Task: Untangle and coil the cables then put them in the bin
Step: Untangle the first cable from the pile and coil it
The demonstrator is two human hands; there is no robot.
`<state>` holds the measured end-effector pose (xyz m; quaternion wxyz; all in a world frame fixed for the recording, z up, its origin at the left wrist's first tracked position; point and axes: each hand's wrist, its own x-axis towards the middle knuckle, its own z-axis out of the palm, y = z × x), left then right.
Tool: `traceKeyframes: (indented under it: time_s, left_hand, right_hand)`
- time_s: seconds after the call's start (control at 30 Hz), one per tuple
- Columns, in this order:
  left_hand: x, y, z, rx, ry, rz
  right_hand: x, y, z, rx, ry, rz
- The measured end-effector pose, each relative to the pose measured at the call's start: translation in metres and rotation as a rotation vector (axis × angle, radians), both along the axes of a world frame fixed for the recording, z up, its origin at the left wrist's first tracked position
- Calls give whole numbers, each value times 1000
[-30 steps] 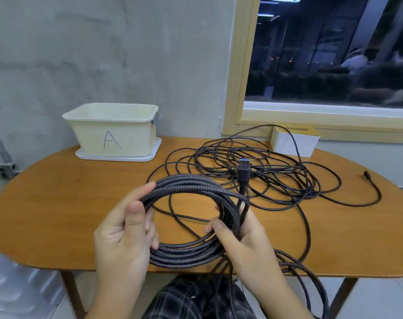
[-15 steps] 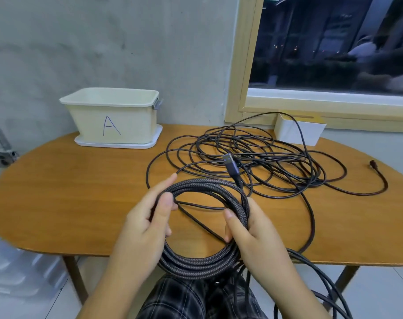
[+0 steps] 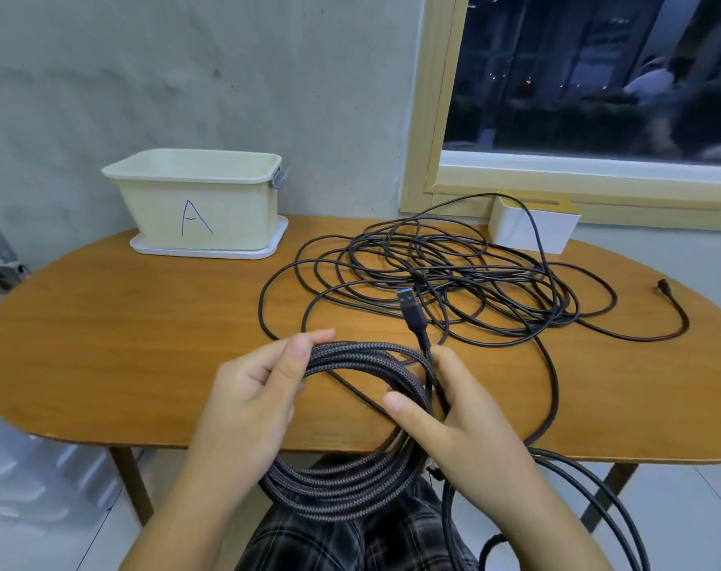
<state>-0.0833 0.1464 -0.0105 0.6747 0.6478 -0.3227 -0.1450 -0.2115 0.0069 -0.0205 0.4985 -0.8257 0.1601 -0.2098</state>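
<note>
1. Since a second ago the plug (image 3: 410,313) has swung: it stood straight up from the right hand (image 3: 466,422), tipped left half a second ago, and now leans up and a little left, away from the person.
2. The left hand (image 3: 256,389) has slid up the coil (image 3: 350,426) to its upper left, thumb in front and fingers (image 3: 309,337) behind, pinching the bundled turns.
3. The right hand grips the coil's right side, fingers curled round the strands where the plug's lead leaves them.
4. My reading: one cable is fully wound and only its end needs tucking before it goes in the bin (image 3: 198,199).
5. The coil hangs near the tabletop (image 3: 124,344) edge, over the lap; its long axis runs from upper left to lower right.
6. The tangle (image 3: 453,278) lies spread on the tabletop, right of the bin, not yet wound.
</note>
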Motion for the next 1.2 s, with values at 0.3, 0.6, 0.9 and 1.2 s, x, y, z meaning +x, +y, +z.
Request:
traceKeyframes:
  time_s: [0.3,0.6,0.9,1.2]
  left_hand:
    - [-1,7,-2,-76,-24,-10]
    - [0,6,-5,-181,-13,109]
    - [0,-1,-15,-124,-73,12]
    - [-8,-8,-5,206,-1146,198]
  right_hand:
    - [3,0,3,-77,-159,-46]
    - [2,5,-5,-83,-86,93]
    - [4,-2,-3,-307,4,-18]
    - [5,6,-2,-757,128,-31]
